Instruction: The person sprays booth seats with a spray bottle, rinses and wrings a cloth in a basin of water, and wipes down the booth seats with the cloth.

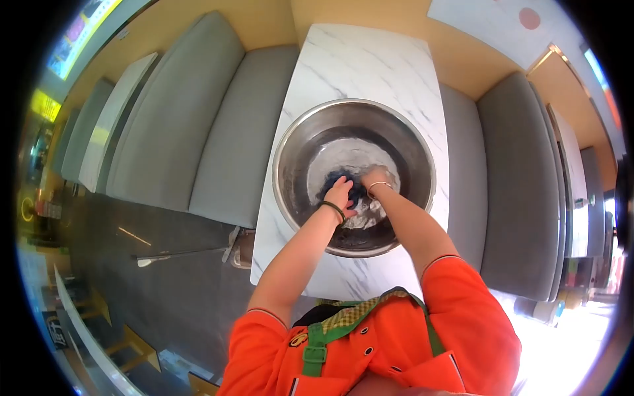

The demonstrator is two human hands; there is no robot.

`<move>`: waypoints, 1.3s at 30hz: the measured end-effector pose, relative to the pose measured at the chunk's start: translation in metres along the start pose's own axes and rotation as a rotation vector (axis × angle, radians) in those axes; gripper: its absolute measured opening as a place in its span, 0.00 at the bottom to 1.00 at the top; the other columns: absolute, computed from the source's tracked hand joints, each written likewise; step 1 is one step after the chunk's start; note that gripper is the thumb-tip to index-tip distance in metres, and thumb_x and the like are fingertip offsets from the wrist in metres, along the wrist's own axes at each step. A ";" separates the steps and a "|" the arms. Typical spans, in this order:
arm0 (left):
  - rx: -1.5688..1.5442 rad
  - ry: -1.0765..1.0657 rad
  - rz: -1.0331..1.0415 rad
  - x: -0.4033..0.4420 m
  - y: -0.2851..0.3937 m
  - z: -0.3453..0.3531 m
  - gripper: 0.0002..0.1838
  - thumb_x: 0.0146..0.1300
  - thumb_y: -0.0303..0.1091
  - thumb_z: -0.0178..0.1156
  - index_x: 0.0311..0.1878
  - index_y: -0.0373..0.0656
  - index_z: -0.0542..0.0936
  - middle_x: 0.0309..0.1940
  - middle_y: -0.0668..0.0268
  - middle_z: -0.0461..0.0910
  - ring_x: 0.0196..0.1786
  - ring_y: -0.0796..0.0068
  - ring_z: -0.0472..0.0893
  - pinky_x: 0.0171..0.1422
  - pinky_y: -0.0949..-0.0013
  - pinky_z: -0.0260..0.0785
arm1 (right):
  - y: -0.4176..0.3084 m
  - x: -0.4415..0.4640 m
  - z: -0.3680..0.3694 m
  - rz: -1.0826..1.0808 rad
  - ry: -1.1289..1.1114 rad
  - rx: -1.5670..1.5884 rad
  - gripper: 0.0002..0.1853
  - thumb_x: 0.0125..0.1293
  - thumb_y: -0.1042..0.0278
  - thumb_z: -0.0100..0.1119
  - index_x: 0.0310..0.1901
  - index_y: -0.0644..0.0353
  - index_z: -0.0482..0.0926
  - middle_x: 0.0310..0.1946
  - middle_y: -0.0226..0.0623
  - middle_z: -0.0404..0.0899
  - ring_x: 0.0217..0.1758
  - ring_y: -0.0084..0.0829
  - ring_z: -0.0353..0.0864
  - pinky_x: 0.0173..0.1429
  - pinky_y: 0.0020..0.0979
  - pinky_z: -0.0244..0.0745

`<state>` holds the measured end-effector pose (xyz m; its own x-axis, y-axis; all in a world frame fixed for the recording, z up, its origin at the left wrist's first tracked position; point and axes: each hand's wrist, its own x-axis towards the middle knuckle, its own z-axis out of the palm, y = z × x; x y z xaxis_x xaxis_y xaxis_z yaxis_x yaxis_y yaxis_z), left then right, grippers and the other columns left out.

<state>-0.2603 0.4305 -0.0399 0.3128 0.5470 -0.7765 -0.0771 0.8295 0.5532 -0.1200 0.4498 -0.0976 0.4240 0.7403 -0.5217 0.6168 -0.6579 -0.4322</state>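
Smooth metal basin [292,158], glossy marbled tabletop [370,59]

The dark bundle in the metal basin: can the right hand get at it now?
Probably yes: the right hand is inside the metal basin, close beside the dark bundle, with no obstacle visible between them. The left hand covers only part of it.

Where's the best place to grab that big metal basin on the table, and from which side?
The basin is probably best held by its rim at two opposite points, left hand coming from the left, right hand from the right. It's round, wide and upright with no handle visible, so opposite holds should help keep it level.
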 end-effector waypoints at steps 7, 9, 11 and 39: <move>-0.377 -0.511 -0.082 0.049 0.019 -0.028 0.19 0.65 0.47 0.42 0.48 0.43 0.71 0.43 0.59 0.74 0.48 0.66 0.73 0.54 0.65 0.66 | -0.062 -0.123 -0.009 -0.726 0.065 0.585 0.09 0.50 0.66 0.49 0.25 0.64 0.73 0.23 0.48 0.73 0.26 0.45 0.74 0.33 0.38 0.68; -0.434 -0.502 0.017 0.050 0.017 -0.030 0.15 0.64 0.42 0.44 0.46 0.42 0.71 0.41 0.60 0.75 0.45 0.67 0.74 0.52 0.64 0.67 | -0.069 -0.135 -0.004 -0.830 0.155 0.460 0.10 0.53 0.64 0.51 0.22 0.62 0.72 0.20 0.48 0.73 0.26 0.47 0.75 0.32 0.41 0.68; -0.487 -0.500 0.119 0.051 0.017 -0.029 0.11 0.63 0.36 0.46 0.43 0.41 0.72 0.40 0.60 0.75 0.42 0.68 0.75 0.50 0.62 0.68 | -0.070 -0.122 -0.010 -0.764 0.252 0.370 0.12 0.54 0.60 0.52 0.23 0.60 0.72 0.20 0.47 0.74 0.26 0.48 0.75 0.32 0.42 0.69; 1.140 0.197 1.119 0.007 0.107 -0.023 0.02 0.51 0.27 0.56 0.28 0.42 0.72 0.23 0.58 0.76 0.29 0.62 0.77 0.34 0.64 0.67 | -0.042 -0.063 -0.137 -0.559 -0.144 1.160 0.04 0.53 0.71 0.55 0.31 0.60 0.73 0.25 0.29 0.73 0.28 0.21 0.72 0.33 0.23 0.68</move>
<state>-0.2876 0.5257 0.0066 0.4587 0.8707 0.1774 0.5663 -0.4403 0.6968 -0.0824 0.4499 0.0541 0.1778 0.9782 -0.1076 -0.2766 -0.0552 -0.9594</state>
